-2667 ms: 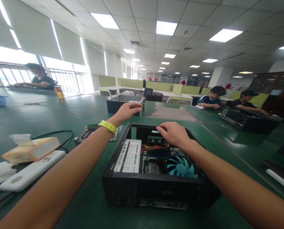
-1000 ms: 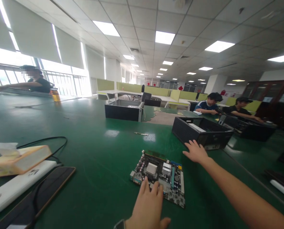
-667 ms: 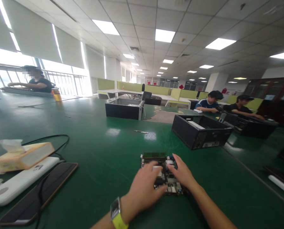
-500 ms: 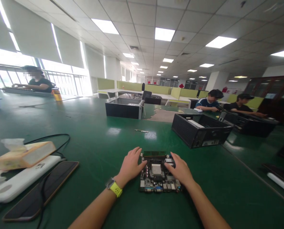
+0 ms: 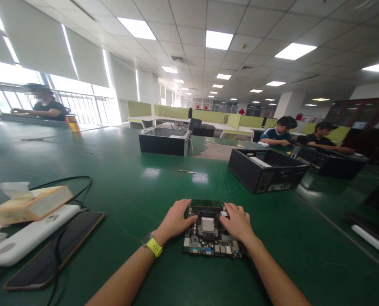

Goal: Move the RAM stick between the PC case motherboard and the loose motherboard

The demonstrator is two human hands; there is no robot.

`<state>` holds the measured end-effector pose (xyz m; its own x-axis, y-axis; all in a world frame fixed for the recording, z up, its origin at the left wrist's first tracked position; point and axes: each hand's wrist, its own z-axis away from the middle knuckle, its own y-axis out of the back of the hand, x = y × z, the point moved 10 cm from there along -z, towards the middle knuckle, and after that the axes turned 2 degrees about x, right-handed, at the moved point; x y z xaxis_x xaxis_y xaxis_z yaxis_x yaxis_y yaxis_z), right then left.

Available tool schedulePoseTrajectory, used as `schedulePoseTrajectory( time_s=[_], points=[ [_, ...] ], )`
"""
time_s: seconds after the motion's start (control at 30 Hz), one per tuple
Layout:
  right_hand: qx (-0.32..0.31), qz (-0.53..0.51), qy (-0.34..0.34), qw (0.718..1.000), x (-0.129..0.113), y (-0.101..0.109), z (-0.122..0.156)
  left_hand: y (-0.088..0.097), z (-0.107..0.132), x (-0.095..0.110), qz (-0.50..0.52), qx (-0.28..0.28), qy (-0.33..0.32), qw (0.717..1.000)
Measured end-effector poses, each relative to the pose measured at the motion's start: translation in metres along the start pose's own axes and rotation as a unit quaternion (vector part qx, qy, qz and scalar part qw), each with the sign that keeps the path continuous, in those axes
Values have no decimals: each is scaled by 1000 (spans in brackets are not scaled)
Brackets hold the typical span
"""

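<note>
A small motherboard [image 5: 196, 243] lies on the green table in front of me, with its ports toward me. A bare silver processor [image 5: 207, 225] sits in its middle, and a green memory stick [image 5: 206, 203] runs along the far edge. My left hand [image 5: 176, 217] grips the board's left side, thumb over the edge and fingers at the far left corner. On the other side, my right hand [image 5: 238, 222] curls around the far right corner, its thumb near silver parts there. The fingertips are partly hidden, so their contact with the memory stick cannot be made out.
A second narrow green circuit stick [image 5: 187, 171] lies beyond the board. Open black computer cases stand at the back [image 5: 164, 143] and right [image 5: 267, 171]. At left are a tissue box [image 5: 46, 203], a white power strip [image 5: 33, 236], a phone [image 5: 58, 248] and cables. Several people sit around.
My right hand has moved slightly inward, its fingers more curled at the board's corner. The left hand remains at its side. The whole view has shifted a little.
</note>
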<state>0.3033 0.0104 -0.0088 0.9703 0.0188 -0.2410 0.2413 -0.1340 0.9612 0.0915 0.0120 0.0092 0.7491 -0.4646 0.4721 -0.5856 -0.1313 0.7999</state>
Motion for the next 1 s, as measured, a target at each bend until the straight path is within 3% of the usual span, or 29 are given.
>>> schedulePoseTrajectory(
  time_s=[0.57,1.0],
  points=[
    [24,-41,20,999,3,-1,5,5,5,6,33,25,0,999],
    [39,-51,19,998,3,2,6,2,9,4,41,13,-5,999]
  ],
)
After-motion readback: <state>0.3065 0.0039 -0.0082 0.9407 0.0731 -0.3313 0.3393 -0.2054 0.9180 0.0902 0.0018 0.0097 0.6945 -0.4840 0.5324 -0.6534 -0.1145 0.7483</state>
